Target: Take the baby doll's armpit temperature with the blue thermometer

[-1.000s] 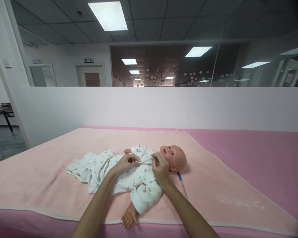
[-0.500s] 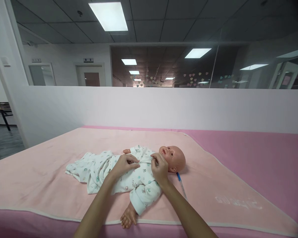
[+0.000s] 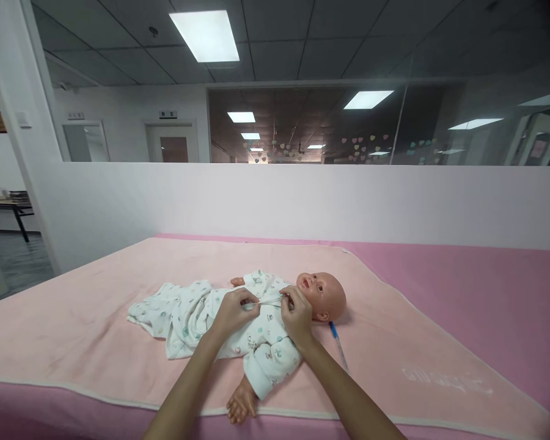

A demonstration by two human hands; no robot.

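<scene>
A baby doll [image 3: 326,295] lies on its back, head to the right, mouth open. It wears a white printed baby outfit [image 3: 268,333] whose legs lie flat and crumpled to the left. At the chest, my left hand [image 3: 238,311] pinches the front fabric between thumb and fingers. Close to the doll's chin, my right hand [image 3: 296,311] grips the same front edge, and a fold of cloth is stretched between both hands. One doll hand [image 3: 242,401] sticks out of the near sleeve; the far one shows behind the chest. My fingertips hide any fastener there.
Beneath the doll is a peach mat [image 3: 91,318] with a white edge, spread over a pink surface [image 3: 486,293]. A thin stick with a blue end [image 3: 335,333] lies beside the doll's head, partly behind my right forearm. A white wall [image 3: 302,201] with windows above rises behind.
The whole view has shifted slightly, so everything appears a little further right. Both hands keep their hold on the outfit's front, with hardly any movement.
</scene>
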